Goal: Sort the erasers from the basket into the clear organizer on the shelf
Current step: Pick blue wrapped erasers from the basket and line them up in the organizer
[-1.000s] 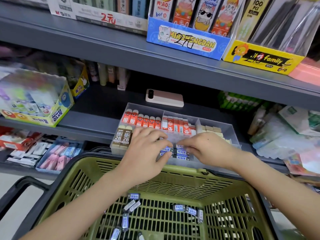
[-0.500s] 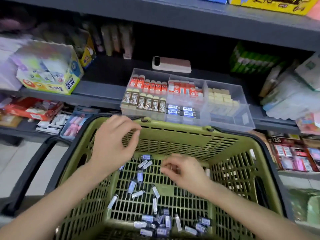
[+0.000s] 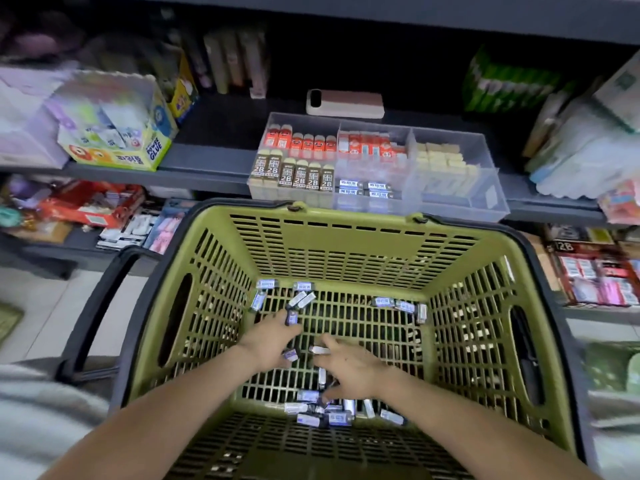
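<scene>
Both of my hands are down inside the olive green basket (image 3: 349,233). Small blue-and-white erasers (image 3: 337,418) lie scattered over its slotted floor, most in a heap at the near side, with a few more erasers (image 3: 394,303) at the far side. My left hand (image 3: 268,342) has its fingertips at one eraser (image 3: 292,318); blur hides whether it pinches it. My right hand (image 3: 351,370) has its fingers spread over the floor, touching another eraser (image 3: 319,349). The clear organizer (image 3: 491,199) stands on the shelf just beyond the basket, with matching blue erasers (image 3: 367,189) in its front middle compartment.
The organizer also holds brown 2B erasers (image 3: 294,174), red ones (image 3: 304,142) and pale yellow ones (image 3: 441,157). A phone (image 3: 344,103) lies behind it. A glue box (image 3: 117,133) sits at the left and packets (image 3: 588,147) at the right. The basket's black handle (image 3: 100,306) hangs at the left.
Both hands left the organizer and dropped into the basket, now reaching its floor among the erasers. The view tilted down.
</scene>
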Demonstrator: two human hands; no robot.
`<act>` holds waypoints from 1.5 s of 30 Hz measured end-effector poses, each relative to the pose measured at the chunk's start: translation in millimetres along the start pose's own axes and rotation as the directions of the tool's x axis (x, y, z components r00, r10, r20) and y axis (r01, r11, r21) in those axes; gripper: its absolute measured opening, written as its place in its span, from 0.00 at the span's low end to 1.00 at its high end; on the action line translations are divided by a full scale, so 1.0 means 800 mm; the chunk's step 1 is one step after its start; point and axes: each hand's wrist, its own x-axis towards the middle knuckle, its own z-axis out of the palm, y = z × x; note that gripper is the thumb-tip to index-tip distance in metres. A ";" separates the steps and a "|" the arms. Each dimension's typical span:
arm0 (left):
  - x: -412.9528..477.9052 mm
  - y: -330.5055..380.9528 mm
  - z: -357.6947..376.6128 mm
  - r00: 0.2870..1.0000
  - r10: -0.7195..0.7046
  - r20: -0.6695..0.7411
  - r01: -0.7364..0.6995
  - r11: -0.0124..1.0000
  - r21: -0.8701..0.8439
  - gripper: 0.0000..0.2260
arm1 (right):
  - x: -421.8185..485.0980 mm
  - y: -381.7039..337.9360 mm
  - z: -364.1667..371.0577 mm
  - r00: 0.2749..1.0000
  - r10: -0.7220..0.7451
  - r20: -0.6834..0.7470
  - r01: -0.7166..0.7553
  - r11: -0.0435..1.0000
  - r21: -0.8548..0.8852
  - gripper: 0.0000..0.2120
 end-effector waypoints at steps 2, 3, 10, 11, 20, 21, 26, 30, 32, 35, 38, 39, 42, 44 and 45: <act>0.000 -0.002 0.009 0.998 0.001 -0.062 -0.003 0.999 -0.031 0.23 | -0.006 0.007 0.004 0.999 -0.041 0.032 0.039 0.998 0.052 0.24; -0.001 -0.004 0.012 0.997 -0.001 -0.079 -0.002 0.999 -0.049 0.23 | -0.011 0.010 0.003 0.998 -0.066 0.006 0.065 0.995 0.079 0.22; -0.005 -0.002 0.005 0.991 -0.096 -0.098 0.047 0.910 -0.412 0.22 | -0.022 0.016 0.002 0.995 -0.095 0.018 0.094 0.994 0.050 0.19; -0.004 0.001 0.002 0.983 -0.142 -0.113 0.063 0.852 -0.520 0.20 | -0.021 0.018 0.004 0.997 -0.082 0.006 0.082 0.995 0.052 0.20; -0.012 0.030 -0.020 0.915 -0.197 0.353 0.288 -0.295 -0.911 0.15 | -0.028 0.013 -0.033 0.947 0.200 -0.252 -0.040 0.850 0.526 0.17; -0.012 0.027 -0.022 0.912 -0.184 0.366 0.289 -0.343 -0.894 0.14 | -0.029 0.011 -0.045 0.931 0.228 -0.286 -0.031 0.829 0.559 0.16; -0.012 0.024 -0.035 0.921 0.024 0.388 0.347 -0.503 -0.792 0.21 | -0.029 -0.015 -0.099 0.923 0.157 -0.351 0.043 0.865 0.500 0.17; -0.014 0.026 -0.047 0.943 0.095 0.318 0.321 -0.505 -0.801 0.26 | -0.027 -0.033 -0.122 0.958 0.059 -0.282 0.053 0.926 0.374 0.25; -0.019 0.027 -0.054 0.948 0.090 0.304 0.308 -0.495 -0.813 0.21 | -0.028 -0.037 -0.130 0.948 0.096 -0.303 0.049 0.897 0.439 0.30; -0.025 0.025 -0.062 0.951 0.054 0.305 0.289 -0.514 -0.808 0.17 | -0.034 -0.036 -0.137 0.921 0.255 -0.296 0.040 0.692 0.720 0.27; -0.028 0.025 -0.077 0.959 0.105 0.265 0.276 -0.575 -0.770 0.17 | -0.041 -0.034 -0.144 0.887 0.367 -0.281 0.089 0.460 0.883 0.19; -0.029 0.026 -0.082 0.963 0.116 0.245 0.265 -0.593 -0.760 0.17 | -0.044 -0.034 -0.148 0.876 0.394 -0.280 0.114 0.394 0.912 0.17; -0.030 0.025 -0.099 0.980 0.095 0.174 0.191 -0.674 -0.714 0.16 | -0.053 -0.033 -0.168 0.852 0.453 -0.264 0.182 0.215 0.959 0.13; -0.033 0.023 -0.111 0.986 0.085 0.142 0.160 -0.706 -0.690 0.16 | -0.063 -0.031 -0.186 0.839 0.473 -0.270 0.227 0.148 0.963 0.13; -0.036 0.023 -0.117 0.988 0.087 0.126 0.151 -0.701 -0.697 0.16 | -0.069 -0.030 -0.197 0.837 0.467 -0.286 0.263 0.117 0.958 0.14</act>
